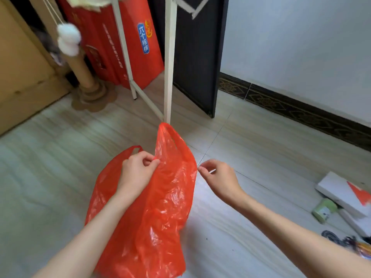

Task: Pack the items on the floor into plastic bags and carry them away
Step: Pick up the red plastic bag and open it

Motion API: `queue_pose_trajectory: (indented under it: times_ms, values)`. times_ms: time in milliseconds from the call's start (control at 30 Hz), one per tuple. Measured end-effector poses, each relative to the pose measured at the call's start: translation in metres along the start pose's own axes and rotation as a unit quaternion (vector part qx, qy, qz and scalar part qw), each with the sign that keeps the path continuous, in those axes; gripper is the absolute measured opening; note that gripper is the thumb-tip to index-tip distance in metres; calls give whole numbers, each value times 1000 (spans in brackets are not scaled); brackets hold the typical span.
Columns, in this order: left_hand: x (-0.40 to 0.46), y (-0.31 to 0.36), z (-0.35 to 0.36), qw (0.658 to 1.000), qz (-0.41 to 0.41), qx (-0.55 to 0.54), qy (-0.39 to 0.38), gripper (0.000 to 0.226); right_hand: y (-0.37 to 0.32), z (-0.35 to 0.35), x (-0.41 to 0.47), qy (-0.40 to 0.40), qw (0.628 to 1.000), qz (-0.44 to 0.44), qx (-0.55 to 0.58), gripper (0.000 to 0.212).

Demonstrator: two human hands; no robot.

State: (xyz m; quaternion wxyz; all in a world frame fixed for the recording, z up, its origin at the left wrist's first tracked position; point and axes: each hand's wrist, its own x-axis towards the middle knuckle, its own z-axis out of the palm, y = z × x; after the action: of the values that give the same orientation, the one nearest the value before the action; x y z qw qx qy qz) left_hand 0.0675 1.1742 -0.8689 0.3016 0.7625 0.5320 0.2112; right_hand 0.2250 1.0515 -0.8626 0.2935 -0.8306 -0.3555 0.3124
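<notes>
Hanging limp above the floor [60, 157], the red bag [152, 207] is pinched near its rim by the left hand [136, 171], likely to open its mouth. Right hand [218, 177], loosely curled, holds nothing. Boxes [337, 189] and a green tub [324, 209] wait nearby.

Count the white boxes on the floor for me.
2: one white box with an orange mark at the right edge, a second white box just below it, partly cropped. More may lie outside the frame.

white boxes [349, 194] cut off at right edge, red bag [152, 213] bottom out of frame, floor blurred
</notes>
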Motion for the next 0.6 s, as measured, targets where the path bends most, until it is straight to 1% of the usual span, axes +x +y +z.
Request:
queue_pose_trajectory:
  times_ms: [67,100,167,267,300,367,433,500,533,600]
  values:
    - [-3,50,-25,999,10,-35,24,8,-25,-36,-23,20,999,-18,17,30]
    - [-6,75,-36,998,20,-51,33,9,-38,-56,-36,36,999,-18,30,31]
    - [-18,120,-53,995,41,-80,43,11,-57,-93,-63,62,996,-29,50,25]
    - [-44,181,-71,987,66,-143,37,16,-72,-138,-105,103,991,-61,67,13]
    - [-55,199,-76,983,71,-169,30,16,-74,-148,-118,118,988,-63,78,16]
    - [-77,232,-82,969,73,-237,5,15,-74,-162,-140,163,981,-68,84,29]
    - [-98,260,-87,949,61,-309,-21,17,-74,-172,-155,228,967,-98,52,43]
    - [-116,283,-93,932,52,-357,-33,17,-77,-181,-167,287,947,-143,4,48]
    - [-124,293,-97,923,49,-380,-39,16,-78,-185,-170,313,936,-162,-12,44]
    - [-137,307,-105,910,48,-409,-55,17,-81,-193,-176,356,916,-183,6,29]
